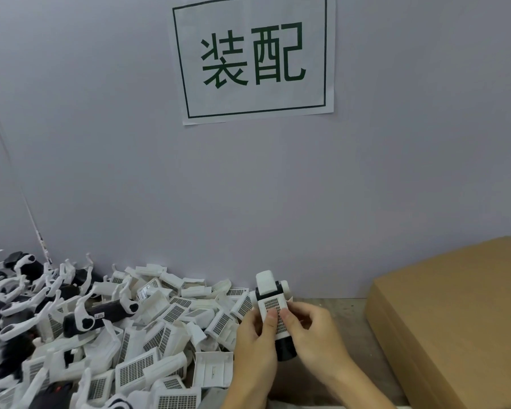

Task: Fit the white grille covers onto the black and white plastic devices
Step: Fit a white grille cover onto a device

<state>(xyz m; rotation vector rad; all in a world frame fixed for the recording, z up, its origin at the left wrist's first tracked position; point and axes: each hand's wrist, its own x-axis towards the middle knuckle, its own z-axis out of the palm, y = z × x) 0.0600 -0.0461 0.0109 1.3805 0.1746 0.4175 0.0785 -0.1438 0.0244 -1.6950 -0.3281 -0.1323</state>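
Both hands hold one black and white plastic device (270,286) upright over the table, near the wall. A white grille cover (273,307) lies on its front face, and both thumbs press on it. My left hand (255,335) grips the device from the left, my right hand (313,326) from the right. The black lower end of the device (285,349) sticks out below my fingers. A heap of loose white grille covers (148,329) fills the table to the left. Further left lies a pile of black and white devices (27,305).
A flat brown cardboard box (455,320) lies on the table at the right, close to my right hand. A grey wall with a paper sign (254,57) stands right behind the work area. Bare table surface (348,326) shows between my hands and the box.
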